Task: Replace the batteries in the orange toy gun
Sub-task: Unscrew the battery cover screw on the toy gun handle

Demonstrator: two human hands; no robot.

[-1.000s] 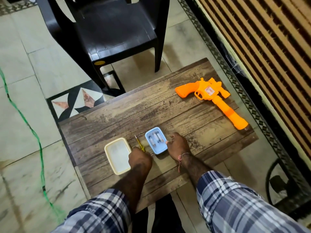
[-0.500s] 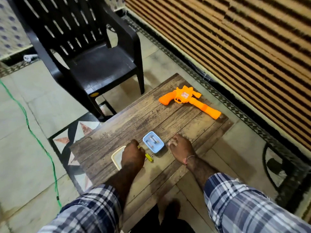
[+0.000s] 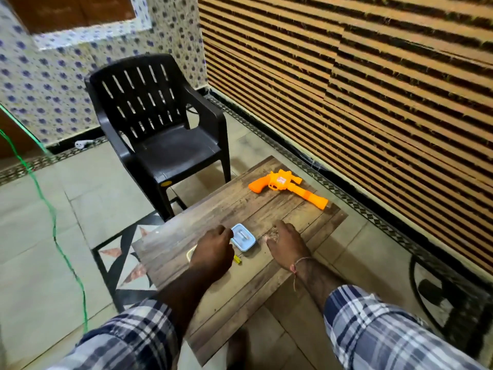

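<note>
The orange toy gun [image 3: 282, 184] lies on its side at the far right of the low wooden table [image 3: 226, 206], well beyond both hands. A small blue tray [image 3: 247, 246] near the front holds batteries [image 3: 242, 234]. My left hand [image 3: 213, 249] hovers just left of it, with bent fingers reaching its rim; what they do is hidden. It covers most of a cream tray [image 3: 190, 254]. The end of a yellow screwdriver [image 3: 237, 261] pokes out beside that hand. My right hand [image 3: 286, 240] rests flat on the table right of the blue tray, fingers spread.
A black plastic chair [image 3: 165, 145] stands on the floor behind the table's far left corner. A striped blind [image 3: 373, 102] hangs close along the right side. A green cord [image 3: 53, 222] runs over the tiles at the left. A black object [image 3: 440, 289] sits on the floor at the right.
The view has tilted up and now takes in the chair back and wall. My left hand has moved forward from the screwdriver to the blue tray's edge. My right hand has flattened.
</note>
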